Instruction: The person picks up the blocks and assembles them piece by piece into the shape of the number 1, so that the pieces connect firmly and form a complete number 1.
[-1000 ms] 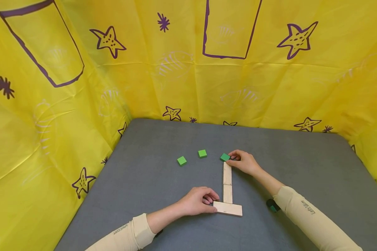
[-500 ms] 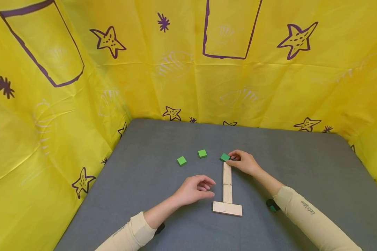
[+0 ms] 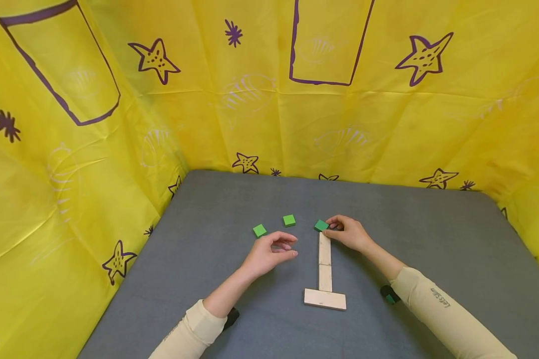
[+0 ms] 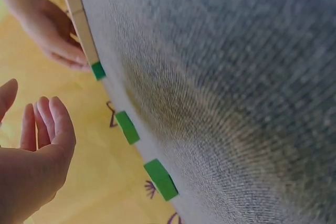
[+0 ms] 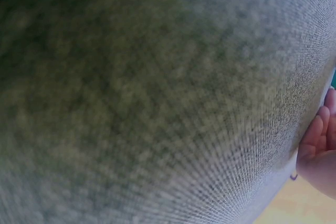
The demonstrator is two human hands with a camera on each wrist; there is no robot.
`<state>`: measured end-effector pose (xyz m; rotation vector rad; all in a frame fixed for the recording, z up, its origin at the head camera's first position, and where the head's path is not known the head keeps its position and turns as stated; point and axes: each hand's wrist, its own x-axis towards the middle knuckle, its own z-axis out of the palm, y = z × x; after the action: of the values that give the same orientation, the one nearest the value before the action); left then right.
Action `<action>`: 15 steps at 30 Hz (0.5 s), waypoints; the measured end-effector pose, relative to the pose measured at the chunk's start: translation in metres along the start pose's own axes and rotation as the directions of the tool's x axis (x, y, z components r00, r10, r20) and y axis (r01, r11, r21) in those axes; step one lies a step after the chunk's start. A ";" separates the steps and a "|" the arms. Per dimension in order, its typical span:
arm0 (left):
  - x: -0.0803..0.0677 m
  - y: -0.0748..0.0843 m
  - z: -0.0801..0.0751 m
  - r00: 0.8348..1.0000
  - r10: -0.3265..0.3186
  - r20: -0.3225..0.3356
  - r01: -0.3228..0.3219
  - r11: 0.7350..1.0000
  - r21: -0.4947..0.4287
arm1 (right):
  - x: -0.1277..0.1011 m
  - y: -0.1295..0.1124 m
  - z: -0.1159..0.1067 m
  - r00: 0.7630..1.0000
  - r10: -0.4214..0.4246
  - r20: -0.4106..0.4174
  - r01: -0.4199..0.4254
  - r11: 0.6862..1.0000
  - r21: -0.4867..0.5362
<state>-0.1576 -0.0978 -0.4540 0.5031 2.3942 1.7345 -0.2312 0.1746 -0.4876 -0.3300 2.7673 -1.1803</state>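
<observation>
My right hand pinches a dark green block by its right side and near corner, thumb at the near end. This block sits at the far end of two pale wooden planks laid end to end. A third wooden plank lies crosswise at their near end, forming an upside-down T. My left hand hovers left of the planks, fingers loosely bent, holding nothing. Beyond it lie two light green blocks, one nearer and one farther right. In the right wrist view only part of the right hand shows.
Everything lies on a grey cloth-covered table. Yellow fabric with purple starfish drawings hangs behind it and along both sides. Dark wrist straps show below both sleeves, such as the right sleeve.
My left hand has let go of the crosswise plank and moved away from me and leftward, toward the light green blocks. The right hand and its dark green block have stayed in place.
</observation>
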 end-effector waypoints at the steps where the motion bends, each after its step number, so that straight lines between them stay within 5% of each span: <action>1: 0.002 -0.001 -0.001 1.000 -0.001 -0.018 0.001 1.000 -0.004 | 0.000 0.000 0.000 1.000 -0.002 0.000 0.002 1.000 0.001; 11: 0.015 0.006 -0.013 0.987 -0.050 -0.152 0.044 0.998 -0.045 | 0.000 0.001 0.000 1.000 0.000 -0.002 0.000 1.000 0.003; 15: 0.013 0.021 -0.021 0.980 -0.049 -0.191 0.035 0.996 -0.077 | -0.001 0.001 0.001 1.000 0.001 -0.003 -0.001 1.000 0.002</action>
<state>-0.1720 -0.1066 -0.4267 0.2840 2.4351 1.9262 -0.2305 0.1750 -0.4892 -0.3274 2.7677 -1.1846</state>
